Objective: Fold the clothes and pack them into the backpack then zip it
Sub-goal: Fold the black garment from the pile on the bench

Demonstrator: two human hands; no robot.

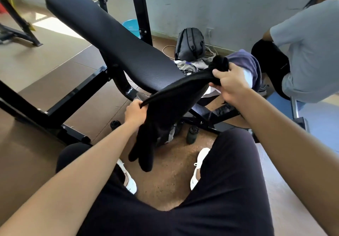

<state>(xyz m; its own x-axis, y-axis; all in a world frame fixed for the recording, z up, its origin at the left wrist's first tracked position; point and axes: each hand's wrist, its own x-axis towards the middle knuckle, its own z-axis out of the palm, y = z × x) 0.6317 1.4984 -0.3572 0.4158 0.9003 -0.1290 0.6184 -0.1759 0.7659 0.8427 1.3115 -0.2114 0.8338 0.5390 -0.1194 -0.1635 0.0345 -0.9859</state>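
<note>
The wearer's dark-trousered thighs (211, 199) filled the bottom of the view, knees apart, with white sneakers (199, 167) planted on the brown floor between them. Both bare forearms reached forward from the lower corners. The left hand (134, 113) was closed into a fist, knuckles up, pinching one edge of a black garment (170, 103) low and near the body. The right hand (230, 83) was raised higher and farther out, wrist bent, fingers curled tight around the bunched opposite end of the same cloth. The garment stretched taut in a slanting line between the two fists, its loose remainder hanging down toward the floor between the knees. Behind it stood a black padded weight bench (113, 39), tilted upward to the left. The grey backpack (190, 44) sat upright on the floor by the wall, well apart from the hands, with a heap of light clothes (190, 65) just in front of it. A dark bottle (192, 134) stood under the bench frame.
</note>
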